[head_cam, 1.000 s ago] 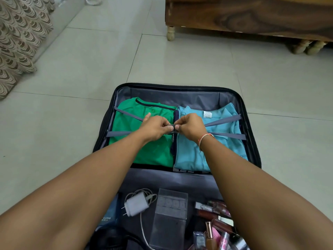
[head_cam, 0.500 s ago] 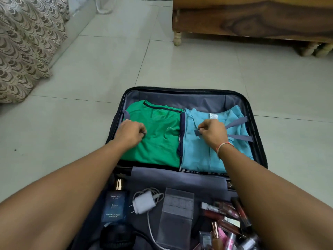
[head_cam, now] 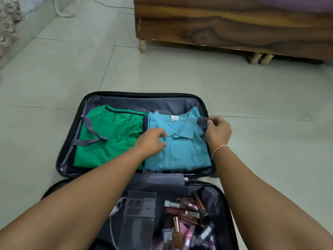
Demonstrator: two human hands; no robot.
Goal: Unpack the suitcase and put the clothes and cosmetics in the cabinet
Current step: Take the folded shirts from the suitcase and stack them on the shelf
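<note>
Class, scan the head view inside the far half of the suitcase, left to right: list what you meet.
Loose grey strap → green shirt → left hand → blue polo shirt → right hand, pulling the other strap aside.

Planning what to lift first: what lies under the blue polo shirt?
Under the blue polo shirt a striped edge of fabric shows at its near side, and a dark navy edge on its left. The rest is covered.
</note>
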